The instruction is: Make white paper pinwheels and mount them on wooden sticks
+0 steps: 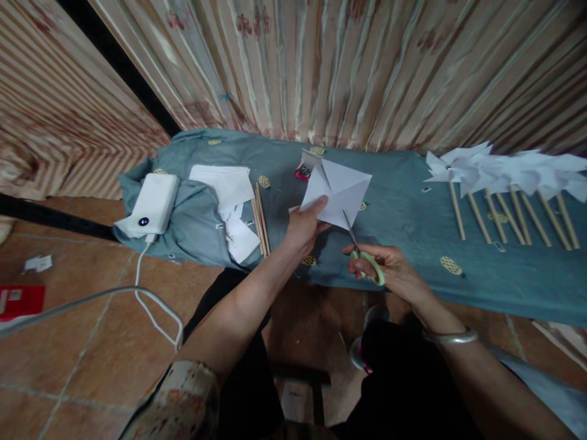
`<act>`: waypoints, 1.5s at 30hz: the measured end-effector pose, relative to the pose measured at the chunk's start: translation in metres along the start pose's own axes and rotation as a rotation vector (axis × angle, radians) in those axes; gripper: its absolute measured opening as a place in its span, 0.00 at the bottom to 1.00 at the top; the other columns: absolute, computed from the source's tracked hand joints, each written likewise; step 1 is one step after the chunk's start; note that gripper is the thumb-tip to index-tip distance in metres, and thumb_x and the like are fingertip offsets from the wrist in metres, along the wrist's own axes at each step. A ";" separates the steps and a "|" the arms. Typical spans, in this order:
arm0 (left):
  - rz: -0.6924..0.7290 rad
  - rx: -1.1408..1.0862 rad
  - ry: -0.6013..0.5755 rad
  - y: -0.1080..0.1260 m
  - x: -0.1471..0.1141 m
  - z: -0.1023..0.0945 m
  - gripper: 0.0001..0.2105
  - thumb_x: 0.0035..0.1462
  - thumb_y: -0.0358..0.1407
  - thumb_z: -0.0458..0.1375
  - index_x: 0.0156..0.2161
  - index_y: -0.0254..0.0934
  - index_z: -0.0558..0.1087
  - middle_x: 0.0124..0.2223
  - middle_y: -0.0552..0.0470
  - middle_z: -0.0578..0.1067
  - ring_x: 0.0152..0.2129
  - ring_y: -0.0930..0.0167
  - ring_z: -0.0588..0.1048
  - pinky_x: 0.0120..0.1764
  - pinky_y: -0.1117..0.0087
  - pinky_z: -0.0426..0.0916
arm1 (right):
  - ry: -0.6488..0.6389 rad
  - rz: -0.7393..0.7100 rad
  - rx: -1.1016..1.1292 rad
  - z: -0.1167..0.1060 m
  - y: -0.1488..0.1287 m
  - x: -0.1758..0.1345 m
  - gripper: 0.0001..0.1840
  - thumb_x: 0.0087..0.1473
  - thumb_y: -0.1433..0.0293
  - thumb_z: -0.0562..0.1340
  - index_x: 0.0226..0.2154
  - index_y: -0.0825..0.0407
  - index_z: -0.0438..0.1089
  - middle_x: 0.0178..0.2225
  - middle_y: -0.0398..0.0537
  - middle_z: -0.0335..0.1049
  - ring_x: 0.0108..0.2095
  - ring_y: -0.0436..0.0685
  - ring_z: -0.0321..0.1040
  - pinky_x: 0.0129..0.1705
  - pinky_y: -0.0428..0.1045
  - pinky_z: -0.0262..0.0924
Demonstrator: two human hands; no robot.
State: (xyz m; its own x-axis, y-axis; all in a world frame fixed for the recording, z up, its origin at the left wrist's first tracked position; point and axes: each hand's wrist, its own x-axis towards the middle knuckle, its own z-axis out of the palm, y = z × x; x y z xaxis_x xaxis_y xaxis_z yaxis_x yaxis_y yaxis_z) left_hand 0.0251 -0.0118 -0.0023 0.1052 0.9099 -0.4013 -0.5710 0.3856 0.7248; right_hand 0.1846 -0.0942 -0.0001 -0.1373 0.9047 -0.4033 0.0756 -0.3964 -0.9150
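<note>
My left hand pinches a white square of paper by its left side, thumb on top. The paper shows crease lines and a slit near its upper left. In my right hand is a pair of scissors with light green handles. Their blades reach the paper's lower right part; I cannot tell how far they are into it. Just behind the paper, a small red box stands open with small metallic pieces inside.
White paper sheets and scraps lie to the left, beside several wooden sticks. A white power bank with a cable is at the left end. Several paper pinwheels on sticks lie at right on the blue-green cloth.
</note>
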 end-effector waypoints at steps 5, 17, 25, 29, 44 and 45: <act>-0.006 -0.008 -0.001 0.002 -0.001 0.000 0.05 0.51 0.32 0.64 0.33 0.32 0.75 0.31 0.50 0.78 0.30 0.71 0.76 0.40 0.65 0.72 | 0.006 -0.026 -0.016 0.000 0.002 0.001 0.29 0.29 0.50 0.75 0.32 0.52 0.78 0.20 0.41 0.69 0.18 0.46 0.62 0.21 0.44 0.57; -0.006 0.000 0.021 0.002 0.000 0.000 0.06 0.50 0.33 0.66 0.33 0.33 0.75 0.32 0.50 0.78 0.32 0.69 0.77 0.40 0.65 0.71 | 0.046 0.002 0.011 0.005 -0.002 0.001 0.29 0.26 0.50 0.76 0.29 0.52 0.77 0.18 0.40 0.68 0.17 0.46 0.60 0.19 0.44 0.56; -0.036 -0.010 -0.018 0.000 -0.003 0.002 0.05 0.50 0.32 0.66 0.31 0.32 0.74 0.29 0.52 0.77 0.27 0.72 0.74 0.39 0.66 0.71 | 0.039 -0.041 -0.013 0.005 -0.002 0.001 0.30 0.29 0.48 0.75 0.31 0.52 0.77 0.19 0.41 0.69 0.17 0.46 0.61 0.19 0.44 0.57; -0.038 -0.029 -0.017 -0.001 -0.003 0.002 0.04 0.51 0.30 0.64 0.31 0.32 0.74 0.28 0.53 0.77 0.26 0.74 0.74 0.37 0.68 0.71 | 0.031 -0.052 -0.023 0.004 0.000 0.002 0.28 0.31 0.49 0.75 0.31 0.52 0.77 0.19 0.40 0.68 0.17 0.46 0.61 0.19 0.44 0.58; -0.051 0.001 -0.028 -0.003 -0.007 0.003 0.08 0.47 0.33 0.67 0.29 0.32 0.73 0.26 0.55 0.75 0.23 0.75 0.71 0.31 0.72 0.67 | 0.074 -0.021 0.020 0.006 0.000 0.003 0.29 0.27 0.50 0.76 0.30 0.52 0.77 0.17 0.40 0.69 0.16 0.46 0.61 0.19 0.43 0.57; -0.054 0.007 -0.022 -0.004 -0.007 0.003 0.08 0.47 0.33 0.67 0.29 0.32 0.73 0.26 0.54 0.75 0.23 0.75 0.71 0.32 0.71 0.68 | 0.075 -0.025 0.019 0.006 0.000 0.003 0.29 0.28 0.50 0.75 0.30 0.52 0.77 0.17 0.40 0.69 0.17 0.46 0.61 0.19 0.44 0.57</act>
State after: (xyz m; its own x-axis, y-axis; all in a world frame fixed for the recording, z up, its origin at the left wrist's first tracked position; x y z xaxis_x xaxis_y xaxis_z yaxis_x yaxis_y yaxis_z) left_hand 0.0291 -0.0190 -0.0002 0.1536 0.8910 -0.4272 -0.5586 0.4349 0.7063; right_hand 0.1788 -0.0925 -0.0013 -0.0640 0.9233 -0.3787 0.0539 -0.3757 -0.9252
